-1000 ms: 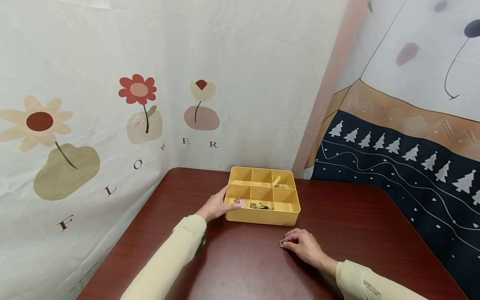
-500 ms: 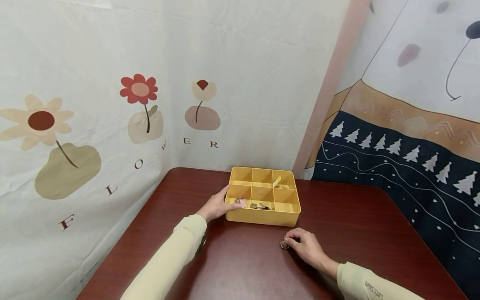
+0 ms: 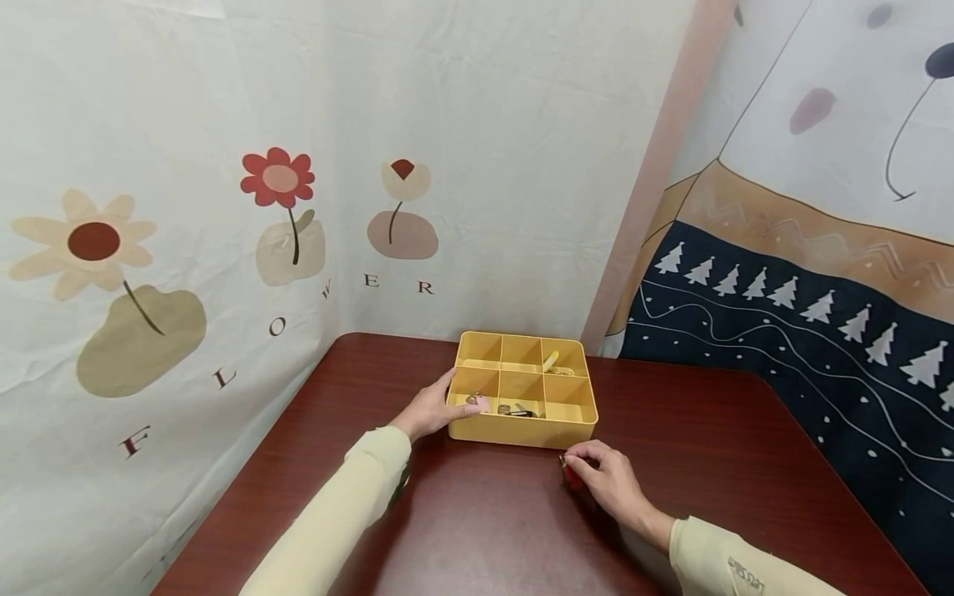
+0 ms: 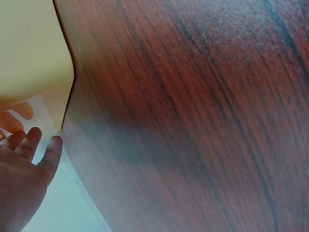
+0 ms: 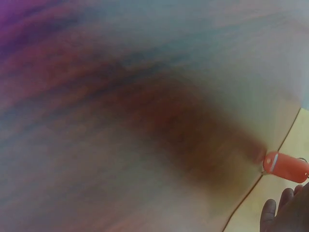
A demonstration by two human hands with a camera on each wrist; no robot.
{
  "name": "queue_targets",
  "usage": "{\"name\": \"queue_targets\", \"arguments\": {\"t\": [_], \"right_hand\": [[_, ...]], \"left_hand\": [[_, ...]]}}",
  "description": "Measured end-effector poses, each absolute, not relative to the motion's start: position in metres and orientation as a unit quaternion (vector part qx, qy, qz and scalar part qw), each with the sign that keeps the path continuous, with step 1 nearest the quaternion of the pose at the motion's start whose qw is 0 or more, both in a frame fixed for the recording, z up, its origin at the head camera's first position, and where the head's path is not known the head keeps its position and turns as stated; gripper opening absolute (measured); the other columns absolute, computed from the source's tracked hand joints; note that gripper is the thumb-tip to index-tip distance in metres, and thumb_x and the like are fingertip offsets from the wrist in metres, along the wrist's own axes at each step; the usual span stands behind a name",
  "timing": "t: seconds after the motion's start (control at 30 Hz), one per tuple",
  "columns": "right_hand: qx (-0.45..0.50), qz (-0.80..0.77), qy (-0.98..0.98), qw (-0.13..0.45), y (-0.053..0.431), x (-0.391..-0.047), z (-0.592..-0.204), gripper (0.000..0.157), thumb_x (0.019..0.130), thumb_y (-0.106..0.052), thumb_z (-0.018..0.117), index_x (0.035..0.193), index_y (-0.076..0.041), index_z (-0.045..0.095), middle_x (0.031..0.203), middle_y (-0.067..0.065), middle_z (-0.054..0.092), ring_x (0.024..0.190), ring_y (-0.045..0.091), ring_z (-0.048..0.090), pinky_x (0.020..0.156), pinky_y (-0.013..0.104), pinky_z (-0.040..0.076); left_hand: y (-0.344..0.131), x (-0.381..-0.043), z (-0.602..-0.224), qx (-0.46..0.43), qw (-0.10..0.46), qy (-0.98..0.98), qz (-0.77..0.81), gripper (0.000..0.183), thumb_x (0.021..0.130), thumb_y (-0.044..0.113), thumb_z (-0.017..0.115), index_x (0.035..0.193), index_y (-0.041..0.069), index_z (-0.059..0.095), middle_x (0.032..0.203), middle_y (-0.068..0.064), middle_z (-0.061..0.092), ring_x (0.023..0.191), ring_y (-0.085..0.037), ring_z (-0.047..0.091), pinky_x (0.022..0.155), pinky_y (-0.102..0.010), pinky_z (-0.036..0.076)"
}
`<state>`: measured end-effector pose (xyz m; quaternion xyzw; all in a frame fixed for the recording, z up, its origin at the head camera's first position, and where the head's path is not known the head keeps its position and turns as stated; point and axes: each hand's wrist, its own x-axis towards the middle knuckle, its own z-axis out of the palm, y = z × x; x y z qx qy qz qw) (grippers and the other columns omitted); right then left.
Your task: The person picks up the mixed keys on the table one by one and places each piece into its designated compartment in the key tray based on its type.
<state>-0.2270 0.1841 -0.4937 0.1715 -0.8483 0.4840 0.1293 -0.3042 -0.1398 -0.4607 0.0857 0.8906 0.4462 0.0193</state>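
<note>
My left hand (image 3: 430, 409) holds the front left corner of a yellow compartment box (image 3: 522, 431), with the thumb at the front rim and the fingers along the side wall. In the left wrist view, the fingertips (image 4: 54, 144) lie near the box's outer wall (image 4: 36, 53). Close in front of the box, my right hand (image 3: 613, 480) pinches a red key tag (image 3: 573, 478). The right wrist view shows this key tag (image 5: 288, 167) with part of a metal ring at one end; thumb and index finger are mostly out of that view.
The box stands on a dark red-brown table (image 3: 477, 521). Its front compartments hold a pink tag (image 3: 482, 403) and small dark metal pieces (image 3: 518, 410). A yellow piece (image 3: 551, 359) leans in the back right compartment. Printed cloth (image 3: 522, 165) hangs behind the table.
My right hand has risen slightly and moved a little toward the box. The piece it pinches has turned, and its red part now shows. My left hand stays in place.
</note>
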Motion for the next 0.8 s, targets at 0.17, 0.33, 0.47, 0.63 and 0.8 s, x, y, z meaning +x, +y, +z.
{"name": "queue_targets", "arguments": {"t": [0.17, 0.33, 0.47, 0.63, 0.8], "right_hand": [[0.168, 0.478, -0.849, 0.147, 0.182, -0.230, -0.487, 0.008, 0.086, -0.004, 0.075, 0.081, -0.010, 0.075, 0.086, -0.004, 0.070, 0.086, 0.008, 0.064, 0.077, 0.026, 0.049], [0.157, 0.496, -0.843, 0.136, 0.181, -0.233, -0.477, 0.004, 0.088, -0.008, 0.075, 0.084, -0.006, 0.074, 0.088, -0.003, 0.069, 0.085, 0.009, 0.062, 0.075, 0.022, 0.049], [0.148, 0.519, -0.833, 0.124, 0.180, -0.237, -0.469, 0.005, 0.089, -0.005, 0.073, 0.084, -0.007, 0.074, 0.085, 0.001, 0.067, 0.079, 0.009, 0.060, 0.069, 0.022, 0.050], [0.127, 0.525, -0.832, 0.126, 0.177, -0.242, -0.458, 0.004, 0.089, -0.006, 0.073, 0.085, -0.006, 0.075, 0.087, 0.001, 0.068, 0.081, 0.009, 0.061, 0.069, 0.020, 0.050], [0.119, 0.521, -0.834, 0.136, 0.175, -0.248, -0.446, 0.007, 0.090, -0.011, 0.074, 0.090, -0.004, 0.077, 0.097, 0.003, 0.070, 0.091, 0.010, 0.062, 0.074, 0.018, 0.047]], "left_hand": [[-0.141, -0.304, -0.461, 0.086, 0.021, 0.889, 0.449, 0.097, 0.080, 0.042, 0.083, 0.157, 0.017, 0.029, 0.139, -0.019, 0.054, 0.122, -0.036, 0.052, 0.105, -0.049, 0.038], [-0.142, -0.305, -0.462, 0.087, 0.024, 0.891, 0.444, 0.097, 0.080, 0.044, 0.082, 0.157, 0.017, 0.028, 0.141, -0.019, 0.053, 0.124, -0.036, 0.052, 0.106, -0.049, 0.037], [-0.142, -0.306, -0.463, 0.088, 0.020, 0.894, 0.439, 0.097, 0.081, 0.043, 0.082, 0.157, 0.017, 0.028, 0.141, -0.020, 0.053, 0.125, -0.036, 0.051, 0.106, -0.049, 0.037], [-0.142, -0.306, -0.463, 0.089, 0.017, 0.895, 0.437, 0.097, 0.080, 0.043, 0.082, 0.157, 0.017, 0.029, 0.139, -0.020, 0.054, 0.122, -0.035, 0.053, 0.105, -0.049, 0.038], [-0.142, -0.307, -0.463, 0.088, 0.017, 0.896, 0.435, 0.097, 0.080, 0.044, 0.082, 0.157, 0.017, 0.029, 0.138, -0.020, 0.055, 0.120, -0.035, 0.054, 0.104, -0.049, 0.038]]}}
